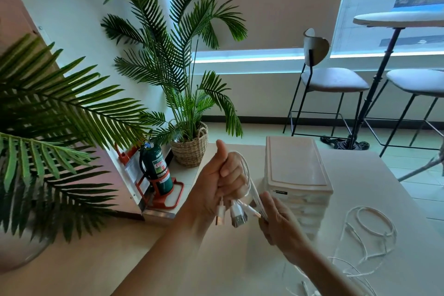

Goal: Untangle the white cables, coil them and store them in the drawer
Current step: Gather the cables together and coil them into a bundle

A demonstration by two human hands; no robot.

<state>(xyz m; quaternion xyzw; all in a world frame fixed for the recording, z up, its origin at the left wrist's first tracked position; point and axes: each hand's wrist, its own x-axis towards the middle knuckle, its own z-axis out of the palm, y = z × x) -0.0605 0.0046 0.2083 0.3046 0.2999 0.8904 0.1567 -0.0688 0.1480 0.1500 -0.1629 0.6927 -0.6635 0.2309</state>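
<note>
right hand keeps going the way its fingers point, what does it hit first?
Likely the left hand: the right hand points left at the cable bundle gripped there. Depth is unclear.

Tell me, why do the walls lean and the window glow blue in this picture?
Head view: the wide-angle lens bends and tilts straight lines near the edges; the window strip is overexposed with a cyan cast; the left hand and its coiled cable are slightly motion-blurred.

Single head cam, wide-angle, looks forward and down over table (360, 199); hands (223, 182) close at centre, room and window behind. No second view.
</note>
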